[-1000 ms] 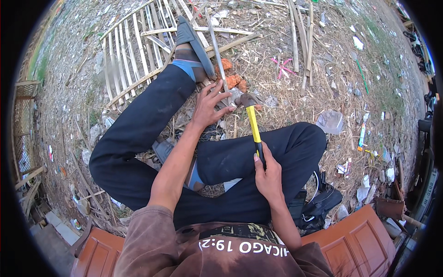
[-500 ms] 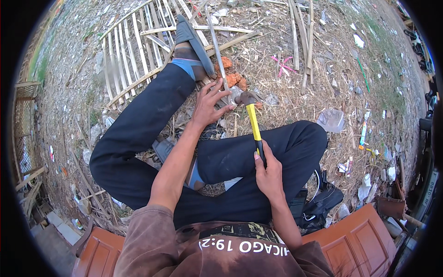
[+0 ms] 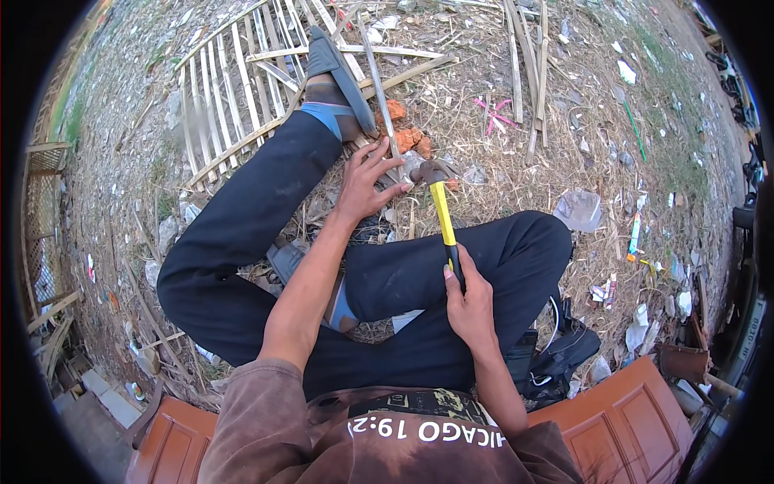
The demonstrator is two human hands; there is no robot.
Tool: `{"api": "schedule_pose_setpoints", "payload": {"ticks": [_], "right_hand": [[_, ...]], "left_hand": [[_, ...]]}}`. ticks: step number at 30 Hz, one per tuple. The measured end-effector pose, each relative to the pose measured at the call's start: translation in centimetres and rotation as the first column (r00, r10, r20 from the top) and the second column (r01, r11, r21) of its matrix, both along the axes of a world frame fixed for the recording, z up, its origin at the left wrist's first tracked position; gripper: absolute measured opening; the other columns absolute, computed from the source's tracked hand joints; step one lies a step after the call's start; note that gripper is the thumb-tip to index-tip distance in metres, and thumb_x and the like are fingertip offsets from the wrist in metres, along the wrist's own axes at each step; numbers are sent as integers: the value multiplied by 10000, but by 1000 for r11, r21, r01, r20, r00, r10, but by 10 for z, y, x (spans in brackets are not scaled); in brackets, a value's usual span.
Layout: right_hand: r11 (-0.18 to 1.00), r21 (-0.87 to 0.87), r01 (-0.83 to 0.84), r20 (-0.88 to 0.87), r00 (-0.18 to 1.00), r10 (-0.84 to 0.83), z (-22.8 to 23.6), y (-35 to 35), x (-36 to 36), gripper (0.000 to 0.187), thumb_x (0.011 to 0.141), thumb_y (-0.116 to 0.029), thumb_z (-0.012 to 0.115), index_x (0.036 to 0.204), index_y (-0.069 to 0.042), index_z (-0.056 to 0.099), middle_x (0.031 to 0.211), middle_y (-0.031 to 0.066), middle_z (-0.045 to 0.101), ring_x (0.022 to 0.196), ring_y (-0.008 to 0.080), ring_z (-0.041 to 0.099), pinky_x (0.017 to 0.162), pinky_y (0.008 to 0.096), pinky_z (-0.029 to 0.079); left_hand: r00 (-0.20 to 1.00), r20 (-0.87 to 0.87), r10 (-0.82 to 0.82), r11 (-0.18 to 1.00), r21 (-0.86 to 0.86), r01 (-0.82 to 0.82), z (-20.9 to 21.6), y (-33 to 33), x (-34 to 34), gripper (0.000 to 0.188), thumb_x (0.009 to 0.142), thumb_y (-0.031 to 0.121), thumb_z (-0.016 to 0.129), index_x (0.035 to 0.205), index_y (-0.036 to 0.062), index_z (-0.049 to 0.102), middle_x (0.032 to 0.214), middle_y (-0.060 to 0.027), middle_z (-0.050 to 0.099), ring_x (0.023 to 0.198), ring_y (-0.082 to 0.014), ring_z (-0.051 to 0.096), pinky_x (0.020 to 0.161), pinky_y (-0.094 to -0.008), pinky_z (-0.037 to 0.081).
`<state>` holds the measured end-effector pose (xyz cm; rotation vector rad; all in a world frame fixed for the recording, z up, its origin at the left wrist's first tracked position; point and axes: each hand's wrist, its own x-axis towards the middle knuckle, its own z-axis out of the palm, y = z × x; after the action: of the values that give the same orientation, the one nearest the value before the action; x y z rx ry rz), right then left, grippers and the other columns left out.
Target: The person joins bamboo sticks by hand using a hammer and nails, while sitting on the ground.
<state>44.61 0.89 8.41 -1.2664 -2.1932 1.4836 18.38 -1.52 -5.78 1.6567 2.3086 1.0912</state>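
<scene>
My right hand [image 3: 471, 306] is closed around the black grip of a claw hammer [image 3: 443, 216] with a yellow shaft. The dark hammer head is low over a pale stone, just right of my left fingertips. With my left hand [image 3: 364, 184] I hold the near end of a long, narrow grey-brown wooden strip [image 3: 377, 85], my fingers and thumb set around it. The strip runs away from me past my sandalled foot [image 3: 342, 85]. Orange broken brick pieces [image 3: 407, 137] lie right beside the strip. Whether a nail sits under the hammer cannot be made out.
A frame of wooden slats [image 3: 230, 89] lies at the far left, and loose slats [image 3: 528, 73] lie further right. Near my right knee is a clear plastic tub [image 3: 578, 210]. A black bag [image 3: 568, 355] rests by my right hip. Litter and stones cover the dry ground.
</scene>
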Motion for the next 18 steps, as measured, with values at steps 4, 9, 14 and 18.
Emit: {"api": "schedule_pose_setpoints", "payload": {"ticks": [4,9,14,18], "right_hand": [[1000,-11,-2,3,1000,2,-1,0,0,408,953,-50,538,1333,77,462,1179,309,604,1111,426,605,928,412,483],[1000,-3,-1,1,1000,1,-2,0,0,406,953,-52,536,1330,80,465,1193,312,597,1134,427,592,948,410,472],[999,-38,23,-1,1000,-23,-4,1,1,407,952,-62,543,1326,80,471,1128,305,623,1058,405,636,896,387,488],[998,-41,44,-58,997,-46,-8,25,-19,417,948,-74,553,1334,61,473,962,259,655,840,323,680,774,358,503]], "left_hand": [[1000,-23,3,1000,-5,-3,-2,-1,0,490,727,465,782,1145,224,693,1460,-67,485,1315,-298,415,1057,-459,351],[1000,-27,-1,1000,-5,1,-2,-2,1,502,723,465,783,1154,226,689,1472,-64,470,1318,-300,410,1058,-461,348],[1000,-28,-6,1000,-2,5,-3,-1,1,499,728,474,775,1152,226,690,1480,-64,460,1320,-304,407,1055,-459,349],[1000,-30,-4,1000,-13,4,-3,-1,-1,503,726,481,773,1148,222,690,1482,-65,458,1323,-304,405,1050,-461,355]]}}
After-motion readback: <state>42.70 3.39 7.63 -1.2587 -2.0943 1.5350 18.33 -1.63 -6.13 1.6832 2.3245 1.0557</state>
